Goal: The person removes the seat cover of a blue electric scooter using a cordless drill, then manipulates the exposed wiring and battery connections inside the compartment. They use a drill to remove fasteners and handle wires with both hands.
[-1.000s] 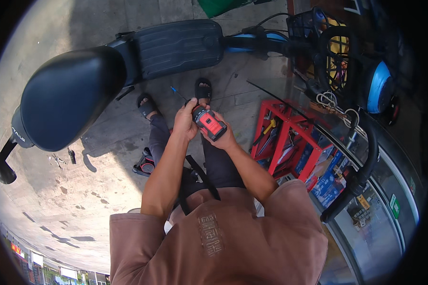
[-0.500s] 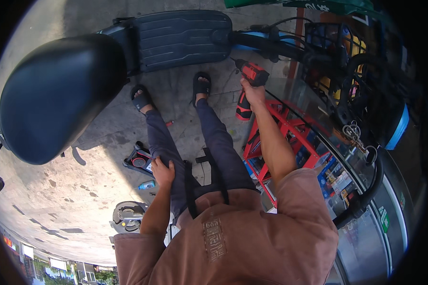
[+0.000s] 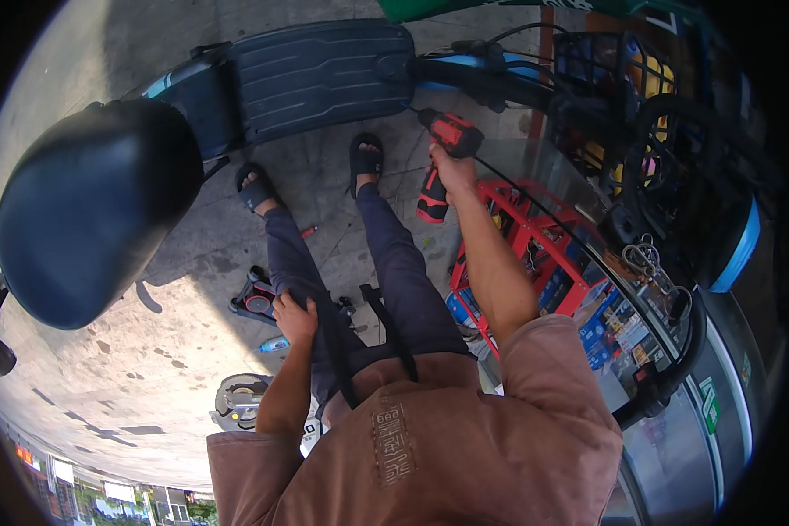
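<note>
My right hand (image 3: 449, 168) grips a red-and-black cordless drill (image 3: 454, 131) by its handle. The drill is angled up toward the scooter's black ribbed footboard (image 3: 316, 74), with a thin bit at its nose near that board's right end; whether it touches, I cannot tell. My left hand (image 3: 296, 317) rests on my left thigh, fingers apart and holding nothing. Left of the footboard is the scooter's large black seat (image 3: 92, 210), above and left of my hands.
On my right stand a red tool rack (image 3: 491, 294) and a glass counter (image 3: 714, 386). A black wire basket (image 3: 579, 61) is at the upper right. A red-black device (image 3: 256, 298), a blue bottle (image 3: 273, 344) and a round metal part (image 3: 241, 399) lie on the paving to the left.
My left hand has let go of the drill and dropped to my thigh. My right hand has carried the drill up and rightward toward the footboard, shifting slightly left in the last half second.
</note>
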The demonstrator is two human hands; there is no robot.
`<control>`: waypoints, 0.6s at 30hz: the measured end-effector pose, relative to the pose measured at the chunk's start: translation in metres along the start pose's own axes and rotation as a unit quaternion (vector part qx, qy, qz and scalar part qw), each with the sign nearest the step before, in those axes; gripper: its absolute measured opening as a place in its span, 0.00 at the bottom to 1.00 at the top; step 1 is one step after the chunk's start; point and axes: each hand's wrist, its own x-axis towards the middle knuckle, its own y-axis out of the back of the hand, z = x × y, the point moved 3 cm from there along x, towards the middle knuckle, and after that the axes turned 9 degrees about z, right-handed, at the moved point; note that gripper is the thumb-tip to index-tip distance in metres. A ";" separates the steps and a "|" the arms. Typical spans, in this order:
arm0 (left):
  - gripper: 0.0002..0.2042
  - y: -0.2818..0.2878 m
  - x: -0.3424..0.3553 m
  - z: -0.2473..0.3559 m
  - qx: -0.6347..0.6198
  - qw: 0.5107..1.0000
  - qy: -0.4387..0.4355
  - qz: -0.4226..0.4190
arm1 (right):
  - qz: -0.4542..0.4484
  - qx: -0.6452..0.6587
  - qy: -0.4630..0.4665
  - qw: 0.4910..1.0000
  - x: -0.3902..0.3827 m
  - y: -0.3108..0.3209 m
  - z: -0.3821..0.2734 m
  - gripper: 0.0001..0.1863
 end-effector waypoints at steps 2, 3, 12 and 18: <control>0.31 0.000 0.001 0.000 0.000 1.000 -0.002 0.004 | -0.005 0.037 -0.029 0.999 -0.002 -0.001 0.000 0.06; 0.31 0.000 0.001 0.001 0.000 1.000 -0.003 0.008 | -0.007 0.050 -0.043 0.998 -0.004 -0.002 0.000 0.07; 0.30 0.001 -0.001 0.002 -0.007 1.000 -0.005 0.011 | 0.011 0.074 -0.045 0.996 -0.012 -0.010 0.006 0.07; 0.30 0.003 0.002 0.012 0.023 1.000 -0.002 0.010 | -0.016 0.122 -0.117 0.986 -0.012 -0.032 -0.002 0.06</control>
